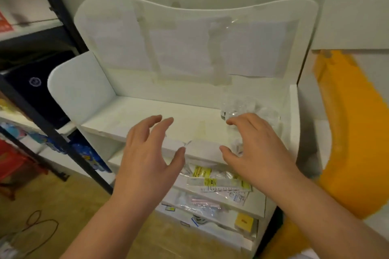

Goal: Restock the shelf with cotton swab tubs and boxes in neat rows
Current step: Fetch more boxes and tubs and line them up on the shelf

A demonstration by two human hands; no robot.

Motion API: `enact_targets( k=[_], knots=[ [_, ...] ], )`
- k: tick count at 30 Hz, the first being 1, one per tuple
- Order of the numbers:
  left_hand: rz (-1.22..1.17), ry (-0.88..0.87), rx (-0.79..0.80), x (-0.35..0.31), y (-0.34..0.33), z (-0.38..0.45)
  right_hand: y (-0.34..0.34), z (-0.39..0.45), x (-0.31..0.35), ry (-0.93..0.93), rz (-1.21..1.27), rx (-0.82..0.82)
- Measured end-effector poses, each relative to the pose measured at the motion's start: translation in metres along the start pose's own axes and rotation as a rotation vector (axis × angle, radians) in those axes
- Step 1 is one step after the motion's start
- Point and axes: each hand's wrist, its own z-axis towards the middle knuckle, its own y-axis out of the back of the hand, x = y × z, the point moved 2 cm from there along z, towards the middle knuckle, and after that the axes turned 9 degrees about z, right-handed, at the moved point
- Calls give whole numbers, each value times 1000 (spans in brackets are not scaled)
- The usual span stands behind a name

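Tan wood-look flooring [69, 206] lies nearest, below and left of the white display shelf unit [189, 115], with a thin dark cable [40, 225] looped on it. Both bare forearms reach up toward the unit. The left hand [147, 162] hovers in front of the unit's top board with its fingers spread and lightly bent, gripping nothing. The right hand [254, 151] hovers beside it, a gap between the two, fingers likewise splayed and bent; its fingertips [230, 121] are just beside a clear plastic tub of cotton swabs [233, 105], though whether they touch it I cannot tell.

Below the hands, the unit's lower tiers hold flat clear packets with yellow labels [212, 178], a clear packet with pink sticks [200, 202], and a small yellow box [244, 222] near the right end.

The top board itself carries the clear tub at its right back part, with crumpled clear plastic wrapping [265, 111] just to the tub's right. The unit's tall curved back panel [189, 38] rises behind, marked by strips of old tape. Left of the unit stands a black metal rack [52, 128] with blue packets [90, 153]; right of it hangs a white board with an orange curved band [347, 122].
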Motion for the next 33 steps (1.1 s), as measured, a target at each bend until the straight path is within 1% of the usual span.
enact_targets(
  k=[6, 11, 14, 18, 20, 23, 27, 31, 33],
  knots=[
    [-180, -135, 108, -1, -66, 57, -12, 10, -14, -110, -28, -10],
    [-294, -321, 202, -11, -123, 119, -17, 21, -25, -254, -86, -99],
    [-366, -434, 261, -24, -151, 147, -24, 22, -24, -349, -85, -113],
    [-433, -532, 328, -41, -187, 158, -35, 20, -27, -462, -104, -111],
    [-465, -553, 337, -46, -198, 157, -38, 16, -27, -527, -84, -128],
    [-496, -568, 328, -49, -206, 160, -43, 12, -25, -586, -111, -97],
    [-525, -595, 360, -49, -208, 162, -46, 13, -25, -624, -182, -67],
    [-574, -613, 374, -37, -202, 163, -53, 17, -31, -550, -231, -52],
    [-596, -599, 353, -26, -194, 166, -55, 21, -35, -513, -284, -6]
  ],
)
